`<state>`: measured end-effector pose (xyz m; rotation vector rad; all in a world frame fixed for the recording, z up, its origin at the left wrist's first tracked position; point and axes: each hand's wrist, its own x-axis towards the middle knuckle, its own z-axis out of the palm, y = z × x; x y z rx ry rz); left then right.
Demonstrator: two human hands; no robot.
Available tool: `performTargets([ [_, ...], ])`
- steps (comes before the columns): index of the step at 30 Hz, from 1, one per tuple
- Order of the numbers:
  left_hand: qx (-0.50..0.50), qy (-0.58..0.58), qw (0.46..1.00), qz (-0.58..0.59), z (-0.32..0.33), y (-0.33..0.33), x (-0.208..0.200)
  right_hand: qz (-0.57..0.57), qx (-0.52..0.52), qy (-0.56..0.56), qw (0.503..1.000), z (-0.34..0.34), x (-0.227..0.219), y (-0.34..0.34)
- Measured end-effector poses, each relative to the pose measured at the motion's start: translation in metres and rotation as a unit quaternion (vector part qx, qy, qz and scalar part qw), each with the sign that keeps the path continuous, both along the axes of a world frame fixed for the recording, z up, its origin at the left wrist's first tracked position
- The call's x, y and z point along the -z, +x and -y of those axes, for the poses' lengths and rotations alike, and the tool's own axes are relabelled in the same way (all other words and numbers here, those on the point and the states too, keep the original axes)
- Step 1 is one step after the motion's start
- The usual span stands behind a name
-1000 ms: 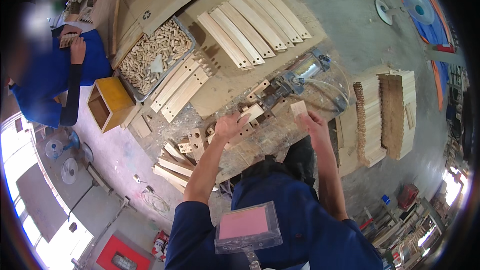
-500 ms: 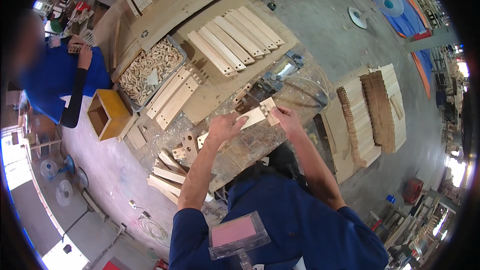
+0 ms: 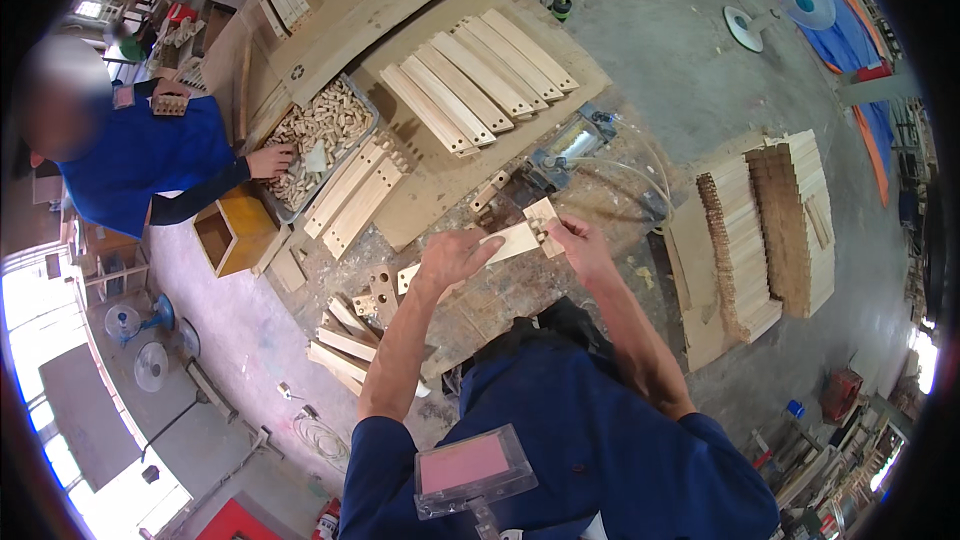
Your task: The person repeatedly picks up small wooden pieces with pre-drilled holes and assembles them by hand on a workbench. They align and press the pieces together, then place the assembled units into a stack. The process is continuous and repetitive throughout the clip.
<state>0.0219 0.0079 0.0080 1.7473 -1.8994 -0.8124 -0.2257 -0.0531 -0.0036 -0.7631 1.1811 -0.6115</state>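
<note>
My left hand (image 3: 455, 258) is closed around a long pale wooden board (image 3: 517, 242), thumb lying on top. The board's left end, with a dark hole, sticks out past my wrist. My right hand (image 3: 582, 248) pinches a short wooden piece (image 3: 540, 211) set crosswise at the board's right end. Small dowel-like pegs show where the two pieces meet; whether they are fully seated I cannot tell. Just beyond the board stands a metal clamping device with a cylinder (image 3: 574, 148) and hoses. A small drilled wooden block (image 3: 489, 191) lies near it.
Boards with holes (image 3: 475, 75) lie in a row on cardboard. A bin of wooden dowels (image 3: 372, 112) stands at the left, beside a yellow box (image 3: 232, 240). A co-worker's hand (image 3: 270, 161) reaches into that bin. Stacked boards (image 3: 735, 250) lie at the right.
My hands keep their hold on the board and the short piece, with only slight movement. The co-worker's hand has moved down into the dowel bin. The whole view has shifted a little.
</note>
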Motion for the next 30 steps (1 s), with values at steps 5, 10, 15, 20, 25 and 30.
performTargets([
  [5,0.004,0.002,1.000,-0.011,0.012,0.001,0.007,0.018,-0.020,0.003,1.000,0.016,-0.005,0.002],
  [10,-0.002,0.024,1.000,-0.008,0.019,0.010,0.014,0.031,-0.013,0.020,0.999,0.030,-0.013,0.014],
  [15,-0.019,0.012,0.999,-0.028,0.029,0.010,0.011,0.034,-0.051,0.012,0.998,0.044,-0.007,0.013],
  [20,-0.082,-0.008,0.994,-0.073,0.018,-0.002,0.009,0.027,-0.041,-0.002,0.999,0.047,-0.005,0.015],
  [25,-0.211,0.024,0.974,-0.082,-0.017,-0.019,0.013,-0.201,-0.244,-0.154,0.936,0.020,0.005,0.003],
  [30,-0.332,-0.003,0.936,-0.120,-0.036,-0.038,0.007,-0.265,-0.395,-0.286,0.832,-0.030,0.059,0.015],
])
